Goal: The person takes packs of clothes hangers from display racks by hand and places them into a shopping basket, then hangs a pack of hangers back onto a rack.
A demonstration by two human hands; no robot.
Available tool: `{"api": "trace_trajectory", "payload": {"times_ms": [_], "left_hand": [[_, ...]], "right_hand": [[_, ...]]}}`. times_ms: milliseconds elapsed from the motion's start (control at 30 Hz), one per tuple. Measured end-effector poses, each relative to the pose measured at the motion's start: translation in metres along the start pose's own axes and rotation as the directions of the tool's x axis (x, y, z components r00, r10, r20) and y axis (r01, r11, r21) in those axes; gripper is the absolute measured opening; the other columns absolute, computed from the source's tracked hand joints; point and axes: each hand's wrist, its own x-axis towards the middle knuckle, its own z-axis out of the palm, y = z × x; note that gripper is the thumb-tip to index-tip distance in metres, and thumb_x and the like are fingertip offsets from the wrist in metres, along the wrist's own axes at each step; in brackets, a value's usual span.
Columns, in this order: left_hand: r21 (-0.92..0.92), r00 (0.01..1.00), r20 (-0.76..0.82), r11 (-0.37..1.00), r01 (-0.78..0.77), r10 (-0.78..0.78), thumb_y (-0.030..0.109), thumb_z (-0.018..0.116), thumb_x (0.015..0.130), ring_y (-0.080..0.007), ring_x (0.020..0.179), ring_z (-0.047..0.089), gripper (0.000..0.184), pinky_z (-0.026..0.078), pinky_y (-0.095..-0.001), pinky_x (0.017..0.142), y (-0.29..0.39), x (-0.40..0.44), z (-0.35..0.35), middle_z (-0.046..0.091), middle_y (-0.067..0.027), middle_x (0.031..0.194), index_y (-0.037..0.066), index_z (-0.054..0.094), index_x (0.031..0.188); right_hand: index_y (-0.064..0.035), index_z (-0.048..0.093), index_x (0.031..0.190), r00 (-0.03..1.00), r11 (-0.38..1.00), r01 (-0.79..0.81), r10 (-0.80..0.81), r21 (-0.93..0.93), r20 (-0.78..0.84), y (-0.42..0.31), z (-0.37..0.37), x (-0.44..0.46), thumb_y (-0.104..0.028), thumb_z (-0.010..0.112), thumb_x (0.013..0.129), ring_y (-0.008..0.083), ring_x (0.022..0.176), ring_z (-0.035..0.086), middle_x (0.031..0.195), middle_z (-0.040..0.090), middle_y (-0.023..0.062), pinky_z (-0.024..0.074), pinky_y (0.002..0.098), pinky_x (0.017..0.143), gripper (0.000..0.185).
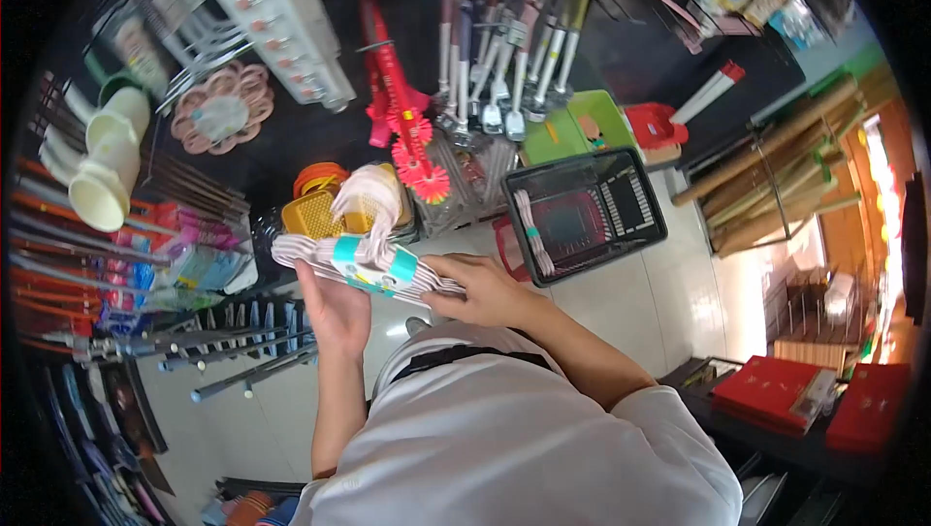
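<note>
A pack of pale pinkish-white clothes hangers [373,264], bound with a teal paper band, is held level in front of my waist. My right hand [482,290] is closed around its right end. At the left end, my left hand [337,310] supports the pack, thumb raised along the near side and fingers mostly hidden by it. Beyond and to the right, a black shopping basket [592,269] stands on the floor with a similar white pack with a teal band [531,230] inside.
Yellow baskets [312,216] sit just beyond the pack. Brushes with pale handles [519,65] and red flower-shaped items [419,172] hang on the display ahead. A green bin [572,124] and red dustpan [655,127] stand behind the basket. Red boxes [771,392] lie at right.
</note>
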Motion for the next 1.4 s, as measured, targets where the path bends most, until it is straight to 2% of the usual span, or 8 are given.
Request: {"api": "trace_trajectory", "payload": {"times_ms": [333,500,567,667,833,1000,1067,1400], "left_hand": [[0.128,0.903,-0.102,0.895,0.428,-0.417,0.045,0.045,0.098,-0.0274,0.113,0.060,0.046,0.047,-0.0432,0.101,-0.135,0.015,-0.001,0.065,-0.0143,0.115,0.006,0.058,0.119],[0.357,0.719,-0.151,0.641,0.679,-0.678,0.059,0.057,0.092,-0.0240,0.125,0.051,0.067,0.034,-0.0454,0.108,-0.183,0.027,0.017,0.056,-0.0100,0.132,0.015,0.040,0.139],[0.484,0.751,-0.190,0.605,0.632,-0.633,0.055,0.058,0.093,-0.0249,0.126,0.050,0.068,0.035,-0.0449,0.108,-0.199,0.023,0.012,0.054,-0.0112,0.133,0.015,0.036,0.143],[0.610,0.760,-0.173,0.538,0.582,-0.626,0.042,0.060,0.096,-0.0276,0.126,0.049,0.068,0.039,-0.0426,0.106,-0.202,0.015,0.002,0.051,-0.0151,0.136,0.014,0.027,0.148],[0.595,0.727,-0.293,0.477,0.647,-0.621,0.030,0.056,0.100,-0.0239,0.118,0.058,0.042,0.048,-0.0400,0.097,-0.188,0.003,-0.041,0.058,-0.0129,0.128,0.011,0.044,0.136],[0.526,0.718,-0.412,0.496,0.690,-0.561,0.027,0.056,0.101,-0.0223,0.113,0.061,0.034,0.051,-0.0381,0.093,-0.173,-0.022,-0.095,0.062,-0.0116,0.122,0.010,0.051,0.129],[0.511,0.708,-0.444,0.494,0.703,-0.549,0.027,0.056,0.101,-0.0253,0.114,0.061,0.033,0.051,-0.0404,0.095,-0.172,-0.033,-0.103,0.062,-0.0128,0.120,0.009,0.051,0.128],[0.576,0.700,-0.531,0.402,0.711,-0.478,0.029,0.060,0.099,-0.0248,0.106,0.064,0.035,0.052,-0.0364,0.090,-0.164,-0.059,-0.096,0.061,-0.0139,0.118,0.006,0.054,0.125]], "right_hand": [[-0.0044,0.063,0.116,0.979,0.975,-0.201,0.197,-0.090,-0.053,0.067,-0.071,-0.107,-0.029,0.073,0.084,0.0334,0.085,0.065,0.093,0.065,0.0180,0.0507,0.0398,0.076,0.042],[-0.0019,0.063,0.110,0.893,0.907,-0.416,0.420,0.063,-0.161,0.093,-0.097,-0.157,-0.029,0.073,0.083,0.0380,0.084,0.065,0.093,0.066,0.0215,0.0513,0.0418,0.074,0.040],[-0.0005,0.064,0.108,0.841,0.863,-0.489,0.505,0.128,-0.194,0.102,-0.115,-0.173,-0.029,0.073,0.082,0.0417,0.086,0.065,0.095,0.066,0.0243,0.0517,0.0437,0.074,0.039],[0.0005,0.063,0.106,0.763,0.804,-0.595,0.559,-0.013,-0.325,0.135,-0.138,-0.189,-0.027,0.072,0.082,0.0431,0.084,0.065,0.091,0.066,0.0251,0.0515,0.0434,0.074,0.037],[0.0043,0.061,0.098,0.650,0.653,-0.730,0.575,-0.199,-0.497,0.232,-0.143,-0.199,-0.024,0.067,0.081,0.0480,0.086,0.064,0.089,0.065,0.0298,0.0513,0.0512,0.077,0.033],[0.0069,0.060,0.096,0.595,0.601,-0.784,0.657,-0.155,-0.463,0.316,-0.127,-0.188,-0.027,0.064,0.082,0.0494,0.091,0.064,0.093,0.065,0.0324,0.0506,0.0532,0.082,0.037],[0.0033,0.061,0.110,0.532,0.544,-0.833,0.736,-0.102,-0.419,0.334,-0.117,-0.181,-0.024,0.060,0.085,0.0496,0.096,0.063,0.099,0.065,0.0329,0.0493,0.0522,0.086,0.037],[0.0004,0.060,0.116,0.555,0.625,-0.770,0.756,0.129,-0.348,0.404,-0.054,-0.170,-0.026,0.056,0.088,0.0455,0.104,0.062,0.103,0.065,0.0309,0.0483,0.0496,0.090,0.039]]}}
